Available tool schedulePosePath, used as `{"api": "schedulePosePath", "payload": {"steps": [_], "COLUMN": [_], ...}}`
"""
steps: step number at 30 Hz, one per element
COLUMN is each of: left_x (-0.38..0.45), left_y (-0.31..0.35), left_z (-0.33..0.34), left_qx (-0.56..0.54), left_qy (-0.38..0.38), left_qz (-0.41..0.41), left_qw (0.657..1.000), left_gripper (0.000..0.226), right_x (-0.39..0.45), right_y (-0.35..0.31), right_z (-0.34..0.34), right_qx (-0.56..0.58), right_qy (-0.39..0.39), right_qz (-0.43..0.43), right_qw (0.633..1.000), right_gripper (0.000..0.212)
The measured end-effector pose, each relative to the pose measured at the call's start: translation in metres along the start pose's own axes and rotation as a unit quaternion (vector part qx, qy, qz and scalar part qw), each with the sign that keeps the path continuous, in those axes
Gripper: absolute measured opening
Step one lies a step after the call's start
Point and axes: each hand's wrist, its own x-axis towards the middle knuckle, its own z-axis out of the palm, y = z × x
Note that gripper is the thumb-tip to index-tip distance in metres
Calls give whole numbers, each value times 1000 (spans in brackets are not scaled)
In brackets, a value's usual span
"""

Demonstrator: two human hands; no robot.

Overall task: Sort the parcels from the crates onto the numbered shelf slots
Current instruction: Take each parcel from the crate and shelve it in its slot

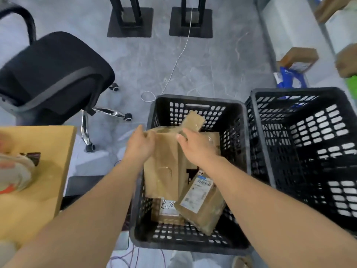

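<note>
left hand [139, 146]: gripping left edge of tall parcel [162, 167]; right hand [195, 147]: gripping its right edge
crate [195, 242]: under grip; labelled parcel [201, 202] below right hand

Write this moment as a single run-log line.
stage: picking from left crate | left hand: grips tall parcel | right hand: on same parcel | right crate: looks empty

The grey marbled floor [202, 60] carries two black crates side by side: the near crate [193, 240] holds parcels, and the second crate [301, 93] stands just right of it. Left of the near crate stands a black office chair [58, 74]; beyond it, two black stand bases [130, 22] and a white cable [173, 70].
</note>
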Motion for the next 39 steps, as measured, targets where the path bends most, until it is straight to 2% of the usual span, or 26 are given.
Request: {"api": "schedulePosePath", "payload": {"steps": [4, 9, 11, 12, 14, 16, 18, 20, 24, 28, 29, 32, 34, 36, 39], "left_x": [18, 0, -12, -18, -32, -46, -59, -73, -92, -96, -96, -89, -89, -96, -103], "left_y": [-7, -22, -29, -31, -32, -34, -38, -41, -54, -63, -65, -78, -85, -82, -81], "left_z": [4, 11, 15, 17, 19, 22, 26, 29, 43, 62, 67, 80, 87, 86, 88], "left_qx": [-46, -90, -115, -126, -131, -119, -125, -133, -149, -137, -140, -133, -175, -248, -309], "left_qy": [-2, -47, -66, -69, -88, -128, -171, -208, -247, -216, -196, -151, -143, -160, -199], "left_qz": [-38, -69, -67, -60, -55, -54, -51, -42, -47, -89, -97, -152, -217, -270, -272], "left_qw": [998, 992, 989, 988, 986, 983, 976, 968, 956, 963, 966, 968, 950, 916, 890], "left_gripper": [49, 23, 17, 15, 19, 38, 49, 51, 45, 35, 40, 89, 98, 81, 44], "right_x": [14, -8, -24, -31, -45, -58, -71, -83, -99, -105, -104, -98, -96, -94, -93], "right_y": [-1, 7, 13, 15, 20, 27, 38, 52, 75, 87, 88, 93, 95, 95, 92], "right_z": [14, 15, 15, 15, 16, 19, 19, 18, 18, 16, 15, 17, 21, 24, 26], "right_qx": [125, 148, 157, 171, 194, 194, 217, 254, 245, 165, 137, 77, 90, 130, 130], "right_qy": [-38, 34, 44, 44, 33, -12, -52, -56, -78, -76, -82, -91, -97, -108, -117], "right_qz": [38, 114, 136, 146, 152, 153, 164, 180, 237, 244, 241, 229, 201, 167, 134], "right_qw": [991, 982, 977, 973, 969, 969, 961, 949, 937, 952, 957, 966, 970, 971, 975], "right_gripper": [44, 28, 12, 12, 46, 89, 107, 103, 75, 53, 55, 68, 70, 67, 60]}}
